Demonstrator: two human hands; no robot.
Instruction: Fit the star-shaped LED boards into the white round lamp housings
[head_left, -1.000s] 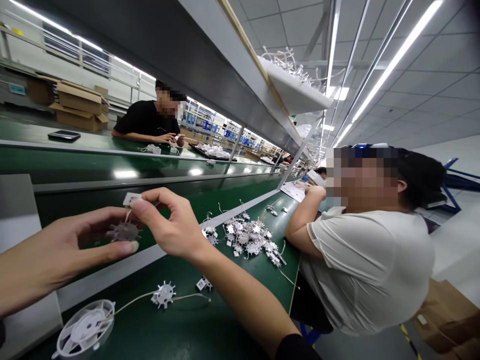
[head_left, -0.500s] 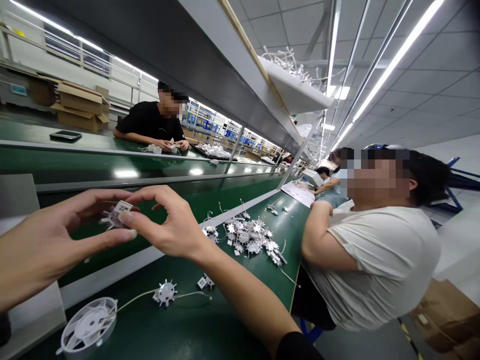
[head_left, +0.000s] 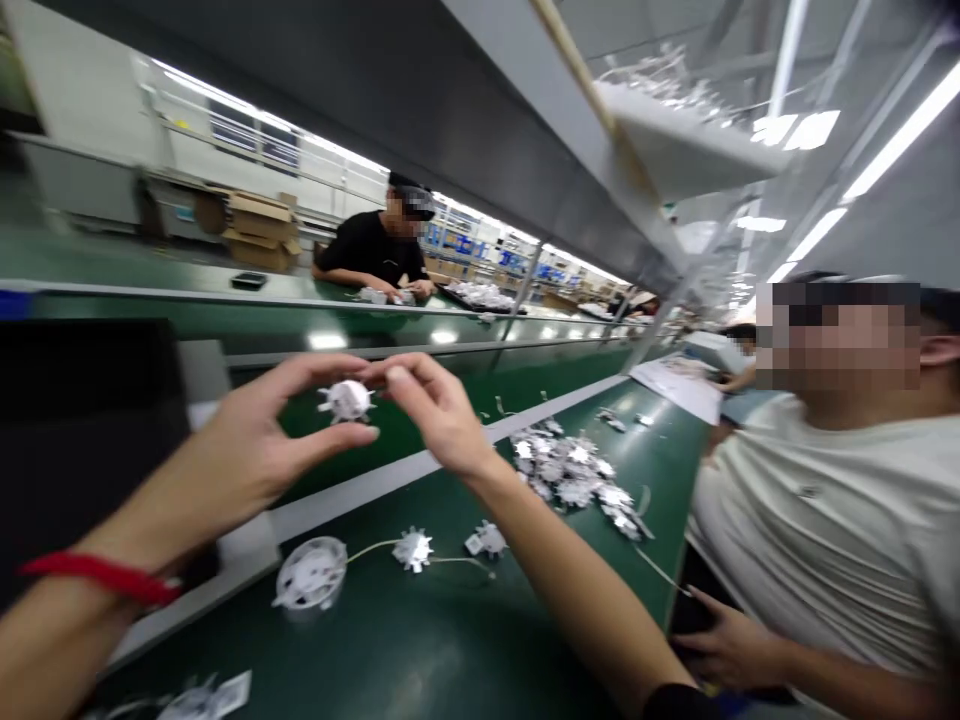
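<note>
My left hand [head_left: 262, 440] holds a small white round part with prongs [head_left: 348, 401] between thumb and fingers, raised above the green bench. Close on its right is my right hand [head_left: 442, 415], thumb and forefinger pinched together near the left fingertips. Whatever that pinch holds, if anything, is too blurred to make out. Below them on the bench lie a white round fan-like frame [head_left: 311, 575], a pronged part with a thin wire [head_left: 412, 549] and another pronged part with a square tag [head_left: 487, 540].
A pile of white pronged parts [head_left: 570, 465] lies to the right. At the lower left are more parts [head_left: 199, 700] and a dark panel [head_left: 82, 450]. A grey shelf [head_left: 420, 120] hangs overhead. One co-worker [head_left: 840, 500] sits at right, another [head_left: 375, 250] across the line.
The view has swung left, so the bench things appear further right. My right thumb has come off the pronged part, which stays in my left hand. The right-hand co-worker's hand is now lower.
</note>
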